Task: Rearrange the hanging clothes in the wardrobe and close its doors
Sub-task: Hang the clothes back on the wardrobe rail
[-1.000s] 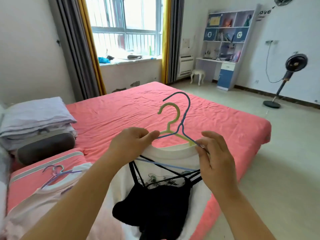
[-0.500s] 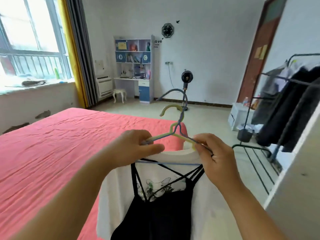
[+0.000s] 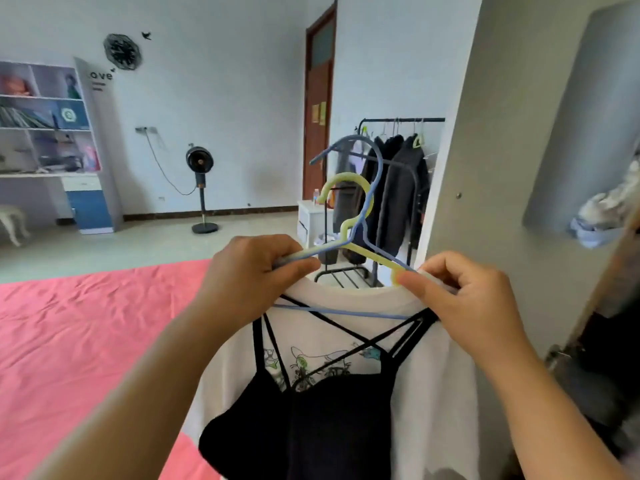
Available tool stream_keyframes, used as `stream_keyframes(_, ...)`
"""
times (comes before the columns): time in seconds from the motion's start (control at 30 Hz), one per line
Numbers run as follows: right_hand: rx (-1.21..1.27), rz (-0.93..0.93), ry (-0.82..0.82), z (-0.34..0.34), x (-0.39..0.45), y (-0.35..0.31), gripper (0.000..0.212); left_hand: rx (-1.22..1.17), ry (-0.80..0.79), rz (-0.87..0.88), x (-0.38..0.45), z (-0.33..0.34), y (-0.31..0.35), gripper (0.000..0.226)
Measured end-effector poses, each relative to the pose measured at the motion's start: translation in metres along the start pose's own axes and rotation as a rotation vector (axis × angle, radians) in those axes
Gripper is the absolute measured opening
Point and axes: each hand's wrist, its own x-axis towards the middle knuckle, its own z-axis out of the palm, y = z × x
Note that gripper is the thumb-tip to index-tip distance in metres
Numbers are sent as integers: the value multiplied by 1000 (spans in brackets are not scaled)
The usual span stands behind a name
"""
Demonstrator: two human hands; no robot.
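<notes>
Two hangers, a yellow-green hanger (image 3: pixel 349 216) and a blue hanger (image 3: pixel 375 188), were held together in front of the person, hooks uppermost. A white T-shirt (image 3: pixel 433 375) with a printed front hung from them, and a black strappy top (image 3: pixel 311 427) lay over it. Compared with the frame half a second before, the view had swung to the right: the window and curtains had left the picture, less of the pink bed (image 3: pixel 69 341) showed, and the open wardrobe door (image 3: pixel 502 168) now filled the right side, close beside the garments. The hold on the hangers was unchanged.

The left hand (image 3: pixel 252 275) reached forward with its fingers curled over the left shoulder of the hangers, its grip closed on both wires. The right hand (image 3: pixel 460 299) pinched the right shoulder between thumb and fingers, its grip likewise closed on the hangers. Both forearms rose from the lower edge of the view.

Beyond the door's edge, the dim wardrobe interior (image 3: pixel 606 341) was too dark to tell what it held; a bundle of pale cloth (image 3: pixel 606 209) showed at the far right. Behind the hangers stood a black clothes rack (image 3: pixel 401 120) holding dark jackets (image 3: pixel 398 188). Further off were a standing fan (image 3: pixel 200 164), a brown room door (image 3: pixel 318 116) and a shelf unit (image 3: pixel 45 116) over a desk.
</notes>
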Motion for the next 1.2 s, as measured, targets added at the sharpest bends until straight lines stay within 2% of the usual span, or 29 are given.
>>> stream_keyframes(0.1, -2, 108, 44, -24, -8, 1, 22, -115, 0, 80, 9, 21, 14, 14)
stream_keyframes(0.2, -18, 187, 85, -53, -19, 2, 27, -196, -2, 142, 12, 44, 34, 22)
stream_keyframes(0.37, -142, 228, 171, -112, -39, 0, 39, -338, -73, 256, 15, 82, 76, 32)
stream_keyframes(0.57, -290, 255, 320, -191, -60, -8, 27, -471, -172, 408, 24, 135, 143, 27)
stream_keyframes(0.67, -350, 262, 453, -226, -64, -2, 33, -510, -176, 488, 32, 161, 180, 19)
stream_keyframes(0.73, -400, 273, 533, -250, -65, 1, 42, -510, -146, 552, 39, 181, 204, 15)
stream_keyframes(0.8, -445, 300, 615, -271, -64, 4, 28, -496, -51, 637, 48, 202, 227, 10)
stream_keyframes(0.93, -566, 296, 748, -303, -53, 12, 23, -524, 140, 826, 67, 251, 276, 28)
stream_keyframes(1.07, -685, 323, 824, -335, -32, 13, 32, -504, 269, 820, 87, 291, 335, 39)
stream_keyframes(1.2, -723, 273, 899, -367, -10, 15, 35, -569, 388, 845, 115, 304, 385, 36)
